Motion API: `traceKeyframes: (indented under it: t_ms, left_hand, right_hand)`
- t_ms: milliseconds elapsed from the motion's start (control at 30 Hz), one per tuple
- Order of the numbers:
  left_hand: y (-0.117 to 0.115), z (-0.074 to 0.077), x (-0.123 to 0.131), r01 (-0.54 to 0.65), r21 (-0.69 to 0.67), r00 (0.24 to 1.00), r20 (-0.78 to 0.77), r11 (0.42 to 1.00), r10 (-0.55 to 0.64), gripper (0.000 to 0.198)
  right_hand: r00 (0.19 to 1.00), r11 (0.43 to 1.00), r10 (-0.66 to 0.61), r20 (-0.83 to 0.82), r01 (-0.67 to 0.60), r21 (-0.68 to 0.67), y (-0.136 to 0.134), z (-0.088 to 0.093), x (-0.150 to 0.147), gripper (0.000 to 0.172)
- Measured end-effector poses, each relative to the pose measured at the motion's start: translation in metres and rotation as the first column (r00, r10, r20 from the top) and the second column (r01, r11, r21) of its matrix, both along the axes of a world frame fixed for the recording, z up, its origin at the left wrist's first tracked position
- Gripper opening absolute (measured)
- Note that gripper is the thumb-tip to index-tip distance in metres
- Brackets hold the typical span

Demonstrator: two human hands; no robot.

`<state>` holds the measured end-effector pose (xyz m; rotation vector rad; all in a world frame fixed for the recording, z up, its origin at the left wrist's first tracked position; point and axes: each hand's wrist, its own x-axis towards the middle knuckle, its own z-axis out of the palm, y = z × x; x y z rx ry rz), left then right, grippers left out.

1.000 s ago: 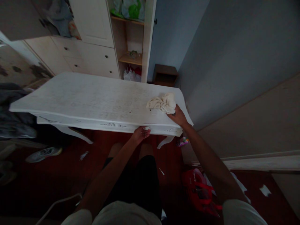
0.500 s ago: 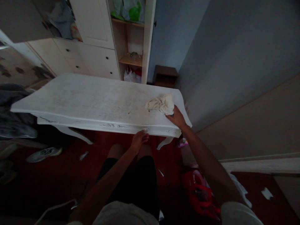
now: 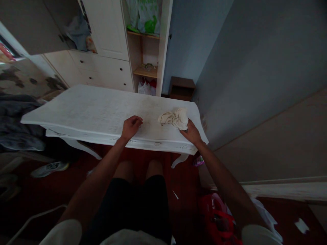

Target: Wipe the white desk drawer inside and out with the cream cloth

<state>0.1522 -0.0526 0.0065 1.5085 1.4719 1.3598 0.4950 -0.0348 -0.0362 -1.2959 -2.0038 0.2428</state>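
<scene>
A white painted table (image 3: 84,112) stands in front of me with a crumpled cream cloth (image 3: 174,118) near its right end. My right hand (image 3: 191,133) grips the cloth's near edge at the table's front right corner. My left hand (image 3: 131,126) rests on the tabletop to the left of the cloth, its fingers curled together in a pinch over a small dark speck; what they hold, if anything, is too small to make out. A small drawer knob (image 3: 157,144) shows on the table's front edge.
A cream wardrobe with drawers and open shelves (image 3: 143,71) stands behind the table, bags on its shelves. A grey wall (image 3: 250,68) runs close on the right. A brown stool (image 3: 182,87) sits in the corner. Dark clothing (image 3: 17,122) lies left; a red bag (image 3: 219,221) and a shoe (image 3: 48,167) lie on the floor.
My left hand left the drawer knob on the front edge and rose onto the tabletop, left of the cloth. My right hand stays on the cloth. The view tilted slightly upward.
</scene>
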Motion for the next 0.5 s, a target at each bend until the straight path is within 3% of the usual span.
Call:
traceKeyframes:
  t_ms: [133,500]
  left_hand:
    - [0.024,-0.014,-0.011,-0.043,0.000,0.994,-0.105,0.999,0.043,0.018]
    - [0.018,-0.027,-0.016,-0.034,0.065,0.992,-0.118,0.997,0.041,0.022]
  right_hand:
    - [1.000,0.999,-0.013,0.013,0.013,0.035,0.001,-0.003,0.001,0.069]
    - [1.000,0.999,-0.023,-0.019,0.024,0.025,0.002,-0.005,0.004,0.065]
